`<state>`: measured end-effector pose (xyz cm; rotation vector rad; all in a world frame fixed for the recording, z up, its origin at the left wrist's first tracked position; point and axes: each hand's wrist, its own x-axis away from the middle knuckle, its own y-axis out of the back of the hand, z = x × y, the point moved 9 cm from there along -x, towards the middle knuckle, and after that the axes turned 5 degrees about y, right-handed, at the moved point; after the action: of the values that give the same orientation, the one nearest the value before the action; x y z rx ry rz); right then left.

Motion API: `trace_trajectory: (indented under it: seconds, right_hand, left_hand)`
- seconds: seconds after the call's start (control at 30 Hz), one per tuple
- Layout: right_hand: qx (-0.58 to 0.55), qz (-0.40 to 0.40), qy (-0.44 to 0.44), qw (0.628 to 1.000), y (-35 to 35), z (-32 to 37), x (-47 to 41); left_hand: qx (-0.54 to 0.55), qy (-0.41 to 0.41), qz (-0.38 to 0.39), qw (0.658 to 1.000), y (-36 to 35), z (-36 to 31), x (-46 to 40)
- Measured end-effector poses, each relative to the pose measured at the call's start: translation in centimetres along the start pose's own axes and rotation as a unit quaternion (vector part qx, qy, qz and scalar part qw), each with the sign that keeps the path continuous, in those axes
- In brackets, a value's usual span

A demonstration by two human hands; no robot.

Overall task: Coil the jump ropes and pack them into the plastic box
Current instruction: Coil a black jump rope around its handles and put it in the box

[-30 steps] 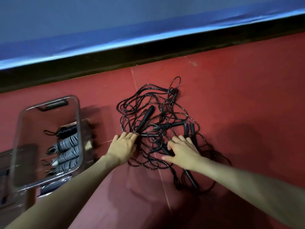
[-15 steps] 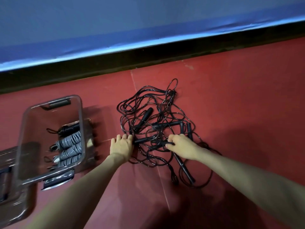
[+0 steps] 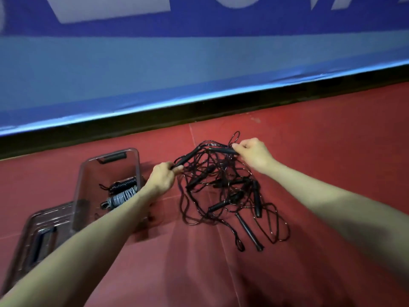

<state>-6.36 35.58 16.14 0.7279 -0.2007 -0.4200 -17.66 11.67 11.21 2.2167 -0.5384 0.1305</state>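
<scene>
Tangled black jump ropes (image 3: 223,191), seemingly half-lifted

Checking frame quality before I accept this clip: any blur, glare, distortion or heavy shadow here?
Head view: wide-angle bend curves the wall base; glare streaks the blue padding edge; forearm shadows darken the red floor near the bottom edge; the jump ropes and both hands, left hand and right hand, look slightly soft.

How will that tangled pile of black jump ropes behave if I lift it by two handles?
The jump rope tangle will probably sag limply; its thin cords already droop between the left hand and right hand. Crossed loops will likely snag and drag neighbouring handles along. It looks light.
</scene>
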Motion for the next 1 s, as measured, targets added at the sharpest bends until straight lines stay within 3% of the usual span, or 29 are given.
trace_trajectory:
  seconds: [0.23, 0.37, 0.5, 0.6, 0.7, 0.87, 1.0]
  right_hand:
    - [-0.048, -0.153, 0.098, 0.982, 10.2, 9.3, 2.6]
    - [-0.166, -0.212, 0.124, 0.955, 14.7, 11.8, 4.5]
    - [-0.236, -0.222, 0.143, 0.935, 17.9, 14.0, 6.1]
    - [-0.257, -0.203, 0.18, 0.928, 19.1, 16.1, 7.5]
    - [-0.278, -0.179, 0.208, 0.921, 19.7, 17.6, 8.6]
    - [-0.303, -0.127, 0.238, 0.914, 19.5, 19.6, 9.8]
    - [-0.362, -0.092, 0.245, 0.895, 19.2, 20.7, 10.5]
  left_hand:
    - [0.107, -0.068, -0.127, 0.984, 9.4, -9.2, 5.2]
    - [0.184, -0.043, -0.174, 0.967, 13.7, -10.6, 6.9]
    - [0.308, 0.003, -0.07, 0.949, 13.3, -9.5, 7.7]
    - [0.284, -0.009, 0.0, 0.959, 12.0, -9.9, 8.8]
    - [0.264, -0.07, 0.022, 0.962, 11.7, -12.2, 10.2]
    - [0.247, -0.223, 0.087, 0.939, 10.1, -18.7, 13.9]
    - [0.229, -0.251, 0.141, 0.93, 7.6, -20.7, 14.9]
